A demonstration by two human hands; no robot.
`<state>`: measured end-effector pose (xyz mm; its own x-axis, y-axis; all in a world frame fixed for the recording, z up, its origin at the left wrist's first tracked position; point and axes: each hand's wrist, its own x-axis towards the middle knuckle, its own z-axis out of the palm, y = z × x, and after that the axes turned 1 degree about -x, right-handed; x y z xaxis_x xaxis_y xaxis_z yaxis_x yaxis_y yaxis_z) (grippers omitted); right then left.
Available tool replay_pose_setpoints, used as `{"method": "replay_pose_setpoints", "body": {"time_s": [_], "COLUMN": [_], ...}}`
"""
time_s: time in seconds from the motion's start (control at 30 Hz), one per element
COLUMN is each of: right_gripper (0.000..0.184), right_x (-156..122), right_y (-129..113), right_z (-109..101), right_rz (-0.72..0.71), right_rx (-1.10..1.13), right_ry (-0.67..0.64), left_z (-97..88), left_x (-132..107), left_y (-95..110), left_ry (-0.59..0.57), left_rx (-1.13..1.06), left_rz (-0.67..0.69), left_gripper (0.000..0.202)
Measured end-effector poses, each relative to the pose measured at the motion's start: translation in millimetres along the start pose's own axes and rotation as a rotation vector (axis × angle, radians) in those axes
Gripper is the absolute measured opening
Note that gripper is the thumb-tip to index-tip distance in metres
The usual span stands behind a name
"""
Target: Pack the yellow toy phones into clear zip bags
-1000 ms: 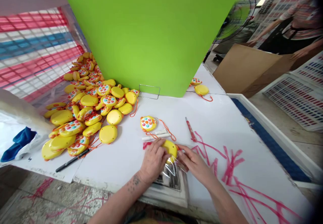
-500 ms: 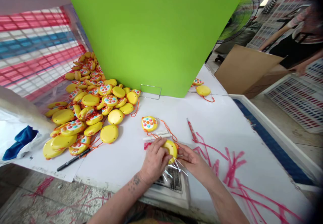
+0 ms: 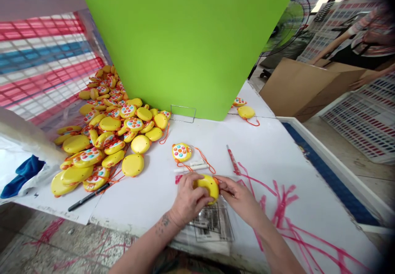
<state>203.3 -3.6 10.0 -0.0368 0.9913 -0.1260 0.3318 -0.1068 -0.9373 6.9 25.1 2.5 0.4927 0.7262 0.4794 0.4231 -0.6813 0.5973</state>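
Above the near edge of the white table, a yellow toy [image 3: 212, 186] is held plain back up, with its orange end to the right. My left hand [image 3: 189, 196] is closed around its left side, thumb on the back. My right hand [image 3: 236, 196] pinches at the orange end with thumb and fingers. Under my hands lie clear plastic bags [image 3: 212, 224] with black print. Just beyond, a turtle-shaped toy [image 3: 181, 152] with coloured buttons and an orange cord [image 3: 206, 159] rests beside white pens [image 3: 191, 168].
At left is a heap of yellow toys [image 3: 111, 123], with a black marker [image 3: 88, 198] in front. A green board [image 3: 185, 47] stands behind. A red-patterned craft knife [image 3: 233, 159] and pink strips [image 3: 282, 204] lie right. Beyond, a person handles a cardboard box [image 3: 296, 87].
The toy has turned slightly, and the shiny film between my hands has dropped to the bags below. At far right, the person's cardboard box stands more opened out.
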Motion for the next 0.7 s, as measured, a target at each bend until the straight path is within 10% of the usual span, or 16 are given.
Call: {"method": "replay_pose_setpoints", "body": {"time_s": [0.3, 0.7], "right_gripper": [0.044, 0.046], "right_x": [-2, -7], "right_y": [14, 2], "right_z": [5, 17], "right_rz": [0.061, 0.098], "right_rx": [0.157, 0.320], "right_ry": [0.113, 0.212], "left_z": [4.1, -10.7], "left_x": [8, 8], "left_y": [-9, 31], "left_ry": [-0.061, -0.147], "left_rx": [-0.194, -0.197], "left_rz": [-0.198, -0.283], "left_gripper": [0.013, 0.015]}}
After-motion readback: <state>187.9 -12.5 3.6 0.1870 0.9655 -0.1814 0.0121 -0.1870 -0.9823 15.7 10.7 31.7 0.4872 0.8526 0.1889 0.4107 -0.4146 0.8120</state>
